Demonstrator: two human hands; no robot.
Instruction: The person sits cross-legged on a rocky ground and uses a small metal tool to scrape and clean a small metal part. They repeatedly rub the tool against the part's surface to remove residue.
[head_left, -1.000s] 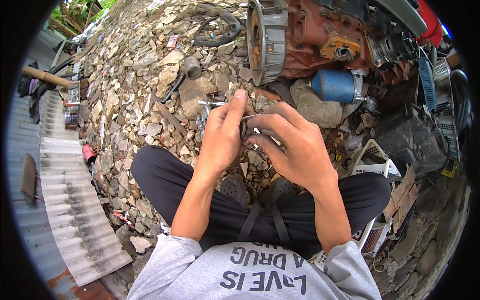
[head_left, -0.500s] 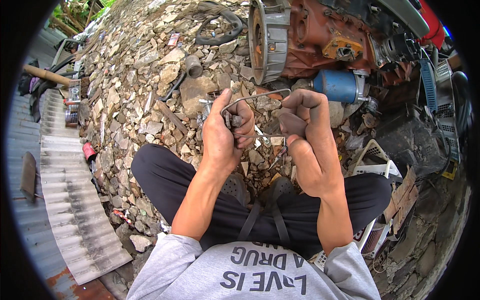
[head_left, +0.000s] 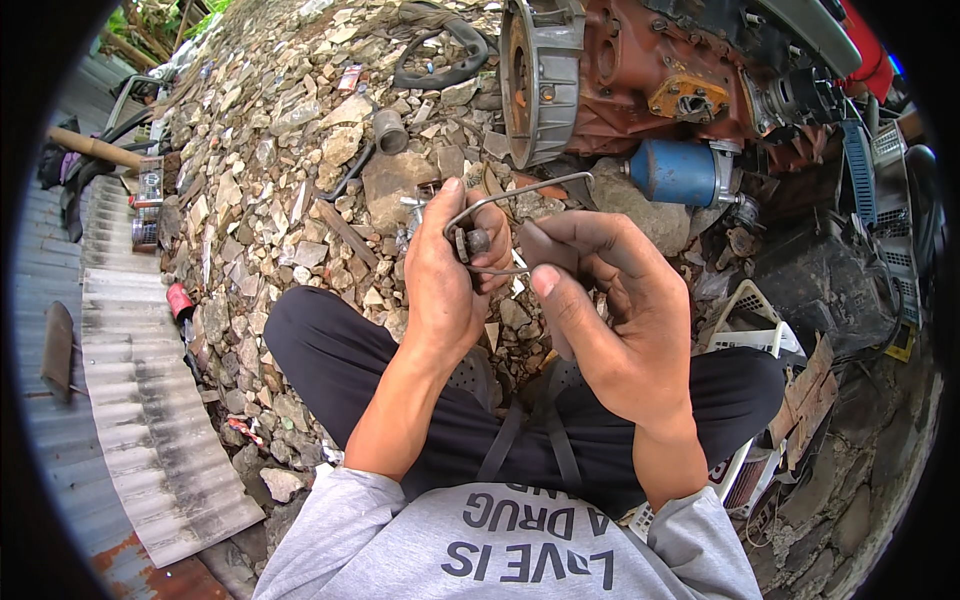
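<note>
My left hand (head_left: 450, 265) is closed around a U-shaped wire bail (head_left: 530, 187) with a small dark metal knob (head_left: 478, 241) at its bend, which shows beside my fingers. The two wire arms reach toward the right, one above the other. In my right hand (head_left: 625, 305) a small dark piece of sheet, like sandpaper (head_left: 545, 248), is pinched between thumb and fingers. It lies against the lower wire arm near its end, with the tip hidden by the sheet and thumb. The upper arm ends in a free hook.
A reddish-brown engine (head_left: 640, 90) with a grey bell housing (head_left: 555, 90) and a blue cylinder (head_left: 675, 172) lies ahead right. Rubble (head_left: 280, 200) covers the ground, with a metal cup-shaped part (head_left: 390, 132) and black hose (head_left: 440, 60). White crates (head_left: 745, 320) stand right, corrugated sheets (head_left: 150, 380) left.
My right hand has moved left along the lower wire arm, bringing the dark sheet nearer my left hand. The bail has shifted slightly right and tilted a little.
</note>
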